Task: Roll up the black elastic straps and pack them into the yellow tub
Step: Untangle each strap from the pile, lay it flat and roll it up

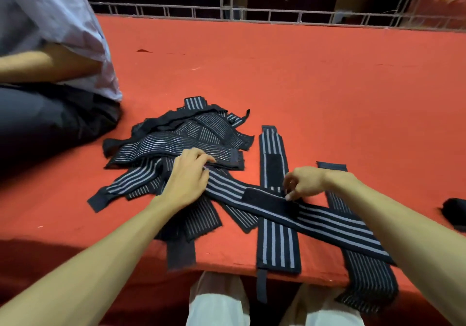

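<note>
Right hand [302, 182] is pinching the striped strap [327, 222] at its Velcro patch [267, 199] — fingertips closed on the edge, probably freeing it for rolling. Left hand [187, 177] is lying bent-fingered on the strap's other end, beside the pile of straps [181, 134]; grip unclear. Yellow tub — not in view.

1 head view, looking forward and down, close over the red table [302, 73] near edge.
</note>
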A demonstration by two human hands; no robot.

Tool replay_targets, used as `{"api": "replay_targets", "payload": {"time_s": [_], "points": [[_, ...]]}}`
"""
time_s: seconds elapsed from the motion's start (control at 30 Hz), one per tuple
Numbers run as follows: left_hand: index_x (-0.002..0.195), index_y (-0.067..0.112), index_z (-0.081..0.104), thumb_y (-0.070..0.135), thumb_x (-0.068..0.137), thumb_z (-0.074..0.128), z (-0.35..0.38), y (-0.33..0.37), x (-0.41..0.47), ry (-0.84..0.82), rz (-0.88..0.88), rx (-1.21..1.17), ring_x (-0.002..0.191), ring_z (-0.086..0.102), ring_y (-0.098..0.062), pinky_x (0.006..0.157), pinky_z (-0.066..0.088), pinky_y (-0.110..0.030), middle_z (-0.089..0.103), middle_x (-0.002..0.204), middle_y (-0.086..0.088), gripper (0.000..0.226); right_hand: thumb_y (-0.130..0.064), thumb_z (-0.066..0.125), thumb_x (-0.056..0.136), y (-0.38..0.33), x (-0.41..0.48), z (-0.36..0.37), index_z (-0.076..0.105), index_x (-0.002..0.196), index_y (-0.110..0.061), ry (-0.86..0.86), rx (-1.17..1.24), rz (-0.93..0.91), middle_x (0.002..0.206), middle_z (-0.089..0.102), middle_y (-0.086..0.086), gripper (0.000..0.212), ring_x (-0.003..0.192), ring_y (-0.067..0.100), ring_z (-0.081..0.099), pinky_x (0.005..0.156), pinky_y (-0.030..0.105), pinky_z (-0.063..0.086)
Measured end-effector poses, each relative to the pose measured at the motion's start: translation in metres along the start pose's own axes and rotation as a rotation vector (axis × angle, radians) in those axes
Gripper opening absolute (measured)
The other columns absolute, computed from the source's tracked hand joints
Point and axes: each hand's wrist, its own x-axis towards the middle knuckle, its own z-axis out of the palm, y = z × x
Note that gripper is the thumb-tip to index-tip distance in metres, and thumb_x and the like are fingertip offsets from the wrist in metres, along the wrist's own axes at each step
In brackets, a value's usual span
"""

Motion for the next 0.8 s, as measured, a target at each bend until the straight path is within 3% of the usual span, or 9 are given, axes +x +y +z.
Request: {"api": "replay_targets", "payload": {"time_s": [0.1, 0.2, 0.27, 0.37, 0.5, 0.67, 0.8], "points": [[0.122, 0.013, 0.058, 0.015, 0.089, 0.062, 0.007, -0.021, -0.012, -0.066, -0.234, -0.021, 0.117, 0.039, -0.027, 0.100, 0.030, -0.036, 0.047, 0.120, -0.008, 0.034, -0.039, 0.061, 0.093, -0.036, 0.015, -0.003, 0.066, 0.114, -0.015, 0.159, 0.045, -0.106, 0.112, 0.068, 0.003, 0.032, 0.099, 0.019, 0.061, 0.090, 0.030, 0.048], [0.125, 0.008, 0.055, 0.016, 0.088, 0.068, 0.018, -0.032, -0.024, -0.034, -0.371, -0.208, 0.117, 0.036, -0.023, 0.101, 0.026, -0.023, 0.041, 0.115, -0.004, 0.040, -0.039, 0.059, 0.094, -0.072, 0.041, 0.004, 0.063, 0.120, -0.011, 0.212, 0.121, -0.205, 0.119, 0.066, 0.007, 0.037, 0.107, 0.020, 0.060, 0.094, 0.029, 0.045], [0.121, 0.009, 0.058, 0.015, 0.086, 0.071, 0.023, -0.034, -0.030, 0.053, -0.380, -0.283, 0.113, 0.037, -0.016, 0.100, 0.028, -0.021, 0.040, 0.112, 0.002, 0.038, -0.040, 0.061, 0.093, -0.091, 0.059, 0.014, 0.059, 0.124, -0.009, 0.231, 0.174, -0.235, 0.123, 0.063, 0.009, 0.044, 0.113, 0.024, 0.058, 0.096, 0.031, 0.044], [0.118, 0.013, 0.060, 0.017, 0.084, 0.073, 0.027, -0.037, -0.033, 0.114, -0.348, -0.289, 0.108, 0.035, -0.006, 0.097, 0.025, -0.014, 0.044, 0.112, 0.004, 0.037, -0.045, 0.067, 0.087, -0.107, 0.082, 0.025, 0.055, 0.124, -0.009, 0.306, 0.215, -0.233, 0.117, 0.057, 0.011, 0.053, 0.109, 0.027, 0.056, 0.086, 0.029, 0.040], [0.126, 0.009, 0.057, 0.018, 0.080, 0.077, 0.028, -0.040, -0.032, 0.146, -0.335, -0.312, 0.113, 0.033, -0.006, 0.099, 0.020, -0.007, 0.048, 0.122, -0.004, 0.051, -0.043, 0.074, 0.081, -0.108, 0.091, 0.029, 0.051, 0.119, -0.013, 0.307, 0.309, -0.236, 0.115, 0.056, 0.005, 0.054, 0.104, 0.022, 0.053, 0.083, 0.029, 0.039], [0.147, 0.015, 0.035, 0.038, 0.084, 0.072, 0.029, -0.037, -0.030, 0.083, -0.347, -0.310, 0.129, 0.033, -0.015, 0.107, 0.024, -0.021, 0.042, 0.140, 0.000, 0.077, -0.031, 0.075, 0.084, -0.104, 0.068, 0.004, 0.064, 0.097, -0.016, 0.267, 0.455, -0.310, 0.093, 0.067, -0.006, 0.023, 0.087, 0.009, 0.061, 0.083, 0.027, 0.046], [0.151, 0.019, 0.025, 0.047, 0.093, 0.054, 0.026, -0.029, -0.031, -0.024, -0.312, -0.197, 0.137, 0.029, -0.017, 0.113, 0.023, -0.034, 0.036, 0.150, 0.001, 0.071, -0.019, 0.068, 0.090, -0.098, 0.046, -0.015, 0.064, 0.085, -0.016, 0.175, 0.595, -0.308, 0.079, 0.066, -0.011, 0.007, 0.069, -0.001, 0.061, 0.068, 0.015, 0.046]]}}
